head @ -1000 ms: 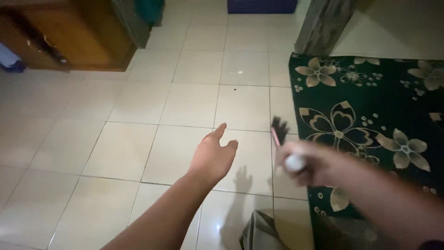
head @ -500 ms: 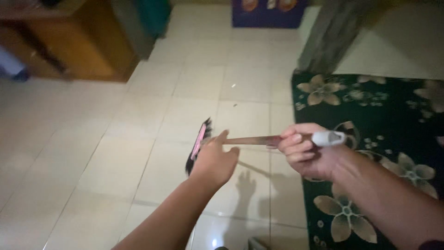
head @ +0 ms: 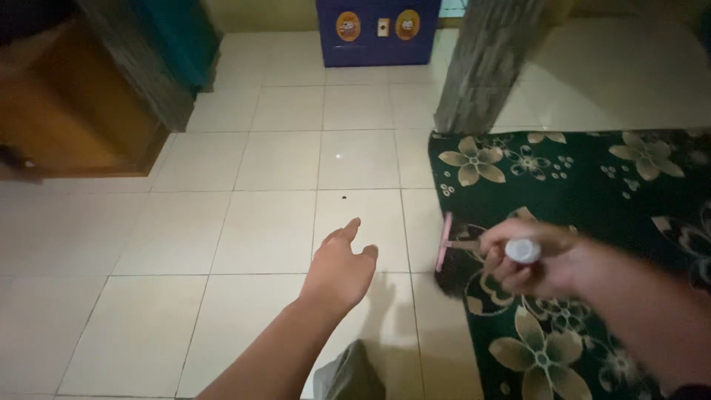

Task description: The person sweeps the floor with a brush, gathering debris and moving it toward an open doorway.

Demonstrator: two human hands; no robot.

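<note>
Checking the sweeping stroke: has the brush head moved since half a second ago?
Yes. The brush head has swung right, from over the white tiles ahead of the left hand to the green carpet edge, gripped by the right hand.

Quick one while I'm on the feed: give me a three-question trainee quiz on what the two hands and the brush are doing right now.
1. True or false: the left hand is gripping the brush.
2. Which surface lies under the brush head?
A. the bare white tiled floor only
B. the edge of the dark green flowered rug
C. the blue box by the far wall
3. Fill in: the right hand is closed around the brush's ____.

Key
1. False: it is open over the tiles, holding nothing.
2. B
3. handle, with its white end cap showing above the fingers.
</note>
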